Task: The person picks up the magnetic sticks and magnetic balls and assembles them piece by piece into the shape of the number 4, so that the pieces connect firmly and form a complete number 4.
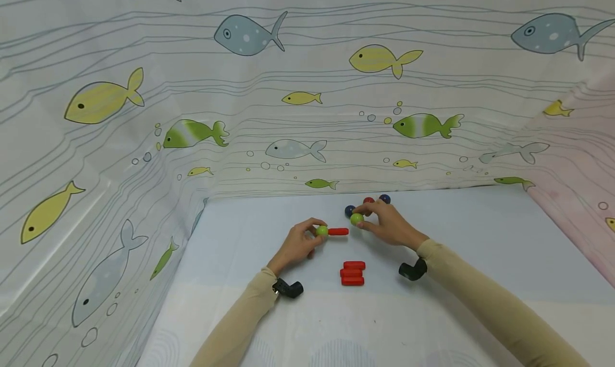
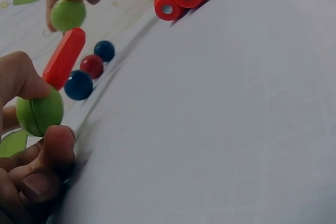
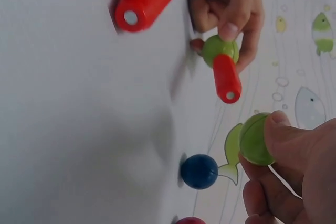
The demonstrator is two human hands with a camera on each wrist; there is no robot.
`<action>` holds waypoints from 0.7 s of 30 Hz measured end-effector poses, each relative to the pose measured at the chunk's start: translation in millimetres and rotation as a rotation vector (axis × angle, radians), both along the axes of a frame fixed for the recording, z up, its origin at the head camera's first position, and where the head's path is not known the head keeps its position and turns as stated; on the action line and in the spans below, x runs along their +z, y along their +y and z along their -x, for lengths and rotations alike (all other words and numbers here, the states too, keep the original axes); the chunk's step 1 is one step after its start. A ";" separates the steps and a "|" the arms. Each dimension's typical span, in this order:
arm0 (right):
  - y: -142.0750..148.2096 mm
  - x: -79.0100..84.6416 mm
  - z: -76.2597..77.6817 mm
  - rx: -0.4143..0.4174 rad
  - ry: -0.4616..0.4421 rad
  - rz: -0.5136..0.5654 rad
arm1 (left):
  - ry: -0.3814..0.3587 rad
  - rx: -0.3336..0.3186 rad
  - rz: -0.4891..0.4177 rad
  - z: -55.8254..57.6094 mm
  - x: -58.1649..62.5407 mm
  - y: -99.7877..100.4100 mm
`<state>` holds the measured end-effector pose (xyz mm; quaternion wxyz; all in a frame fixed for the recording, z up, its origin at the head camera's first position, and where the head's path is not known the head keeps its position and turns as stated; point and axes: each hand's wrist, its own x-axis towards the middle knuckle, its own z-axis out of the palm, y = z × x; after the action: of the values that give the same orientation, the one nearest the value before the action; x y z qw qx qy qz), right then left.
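Observation:
My left hand (image 1: pixel 299 243) pinches a green ball (image 2: pixel 40 112) between thumb and fingers. A red rod (image 1: pixel 338 231) sticks out from that ball toward the right, its free end showing a round silver spot in the right wrist view. In my right hand (image 1: pixel 386 224) a second green ball (image 3: pixel 256 139) is pinched between thumb and fingertips. This ball is just beyond the rod's free end, with a small gap between them in the head view. Both hands are held over the white table.
Three more red rods (image 1: pixel 353 273) lie side by side nearer the front. Behind my right hand are a dark blue ball (image 1: pixel 350 211), a red ball (image 1: pixel 368 200) and another blue ball (image 1: pixel 385 199). A fish-patterned sheet (image 1: pixel 298 127) rises behind the table (image 1: pixel 240 223).

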<state>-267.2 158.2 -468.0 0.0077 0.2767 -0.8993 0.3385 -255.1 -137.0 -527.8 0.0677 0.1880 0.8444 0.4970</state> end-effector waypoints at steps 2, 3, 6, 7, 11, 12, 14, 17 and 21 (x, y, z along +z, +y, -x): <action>0.5 -1.2 -4.3 0.007 -0.007 0.012 | -0.001 0.001 -0.010 0.6 -0.2 -0.1; 0.7 -1.6 -6.4 0.011 -0.014 0.020 | -0.001 0.003 -0.016 0.7 -0.1 -0.2; 1.4 -6.0 -11.1 0.020 -0.043 0.034 | 0.001 0.004 -0.024 0.9 0.4 -0.1; 1.8 -7.2 -12.6 0.023 -0.058 0.039 | 0.002 0.004 -0.026 0.8 0.6 0.0; 2.7 -10.7 -17.7 0.035 -0.115 0.066 | -0.002 0.009 -0.022 0.7 0.3 0.2; 2.7 -11.7 -18.4 0.037 -0.119 0.068 | -0.003 0.012 -0.021 0.5 0.3 0.2; 2.2 -13.6 -19.0 0.038 -0.127 0.075 | -0.004 0.017 -0.016 0.3 -0.3 0.2; 0.7 -16.4 -19.0 0.038 -0.124 0.076 | -0.010 0.019 -0.016 0.0 -0.6 0.3; -1.8 -18.0 -20.1 0.033 -0.123 0.079 | -0.024 0.006 -0.016 0.1 -1.0 0.3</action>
<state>-247.1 156.3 -486.0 -0.0424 0.2697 -0.8792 0.3904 -255.3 -136.7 -528.8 0.0749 0.1803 0.8401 0.5060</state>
